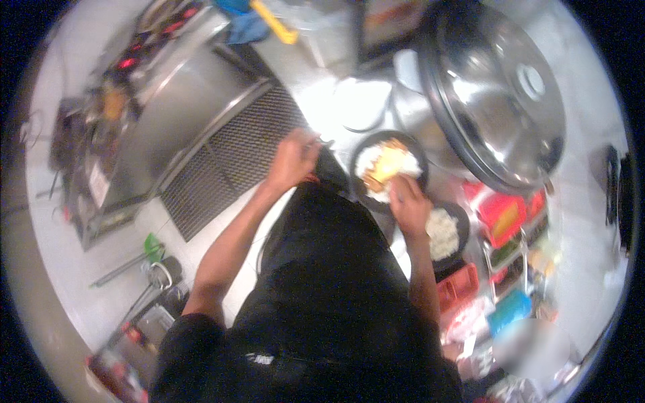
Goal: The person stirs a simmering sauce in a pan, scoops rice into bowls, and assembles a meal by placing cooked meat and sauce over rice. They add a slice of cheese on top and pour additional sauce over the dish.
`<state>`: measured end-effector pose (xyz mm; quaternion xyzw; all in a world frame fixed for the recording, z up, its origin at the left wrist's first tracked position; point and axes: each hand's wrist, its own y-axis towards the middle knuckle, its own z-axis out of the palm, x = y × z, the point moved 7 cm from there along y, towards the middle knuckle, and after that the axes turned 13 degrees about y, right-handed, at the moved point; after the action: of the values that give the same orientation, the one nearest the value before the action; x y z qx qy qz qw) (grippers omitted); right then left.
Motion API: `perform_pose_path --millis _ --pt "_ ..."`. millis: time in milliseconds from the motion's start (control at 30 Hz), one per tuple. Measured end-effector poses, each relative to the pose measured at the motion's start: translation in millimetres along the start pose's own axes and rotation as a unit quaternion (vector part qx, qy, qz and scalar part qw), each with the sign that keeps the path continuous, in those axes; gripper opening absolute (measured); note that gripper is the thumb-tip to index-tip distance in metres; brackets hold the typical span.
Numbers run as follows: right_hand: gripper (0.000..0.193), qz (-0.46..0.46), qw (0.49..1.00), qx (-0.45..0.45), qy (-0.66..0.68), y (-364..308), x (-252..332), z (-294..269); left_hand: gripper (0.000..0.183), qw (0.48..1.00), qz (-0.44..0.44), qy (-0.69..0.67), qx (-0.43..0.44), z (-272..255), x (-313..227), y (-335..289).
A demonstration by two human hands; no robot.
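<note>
My right hand (411, 207) reaches over the near edge of a black bowl (357, 185), its fingers drawn together at the food. Inside lie white rice (410, 163) and a yellow, brown-edged topping (386, 166); whatever is between those fingertips is hidden. Beside that wrist, nearer to me, a second dark bowl (463, 243) holds pale rice or a similar grain (441, 233). My left hand (295, 159) is off to the left of the counter, above the dark floor mat, fingers curled. Something small and dark shows at its fingertips, too blurred to name.
A large lidded steel cooker (497, 94) stands at the back right. White plates (363, 104) lie behind the bowl. Red trays (497, 213) and a blue packet (509, 312) line the right side. Steel cooking equipment (188, 94) stands left, beside a perforated floor mat (232, 158).
</note>
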<state>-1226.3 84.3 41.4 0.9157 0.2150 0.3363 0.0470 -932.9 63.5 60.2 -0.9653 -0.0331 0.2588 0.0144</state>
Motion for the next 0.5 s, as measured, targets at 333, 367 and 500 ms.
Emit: perform_pose_path --millis 333,367,500 --pt "0.018 -0.051 0.998 -0.001 0.036 14 7 -18 0.024 0.984 0.175 -0.024 -0.013 42 -102 -26" --pt "0.018 -0.053 0.998 -0.002 0.038 14 6 -18 0.024 0.983 0.183 -0.031 -0.005 46 -106 -26" --pt "0.017 -0.077 0.997 0.008 0.023 12 4 -16 0.022 0.978 0.205 -0.026 -0.012 51 -123 -24"
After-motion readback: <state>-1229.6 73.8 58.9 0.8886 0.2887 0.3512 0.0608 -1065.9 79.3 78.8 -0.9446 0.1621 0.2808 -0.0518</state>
